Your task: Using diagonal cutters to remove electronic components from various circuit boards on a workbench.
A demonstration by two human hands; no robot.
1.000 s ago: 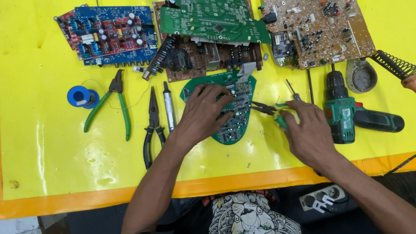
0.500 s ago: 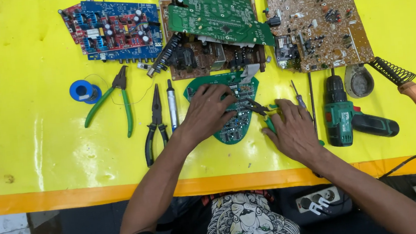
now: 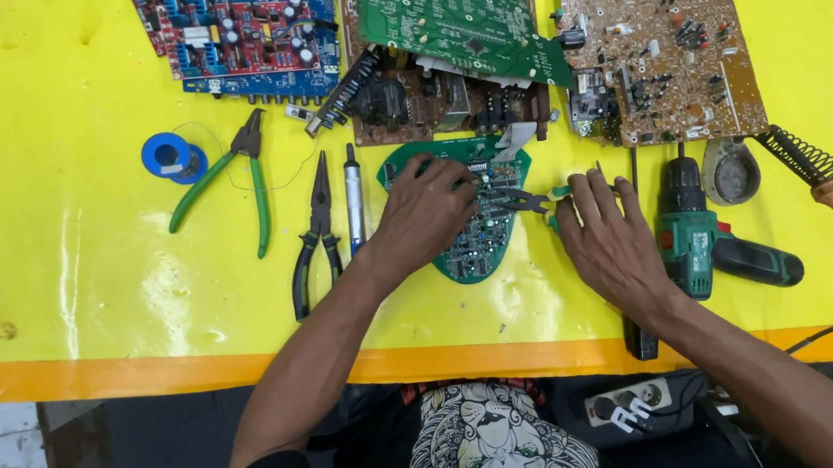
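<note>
- At centre of yellow counter: green shield-shaped circuit board, pinned flat under left hand, fingers spread, likely for steadiness.
- Beside it: right hand closed on small green-handled pliers, nose touching board edge.

Green circuit board, yellow table

Bright, even overhead light, white glare streaks on the glossy yellow table cover at lower left of the frame, soft short shadows under the tools, sharp focus in the centre, slight wide-angle bending at the edges, dim floor below.
</note>
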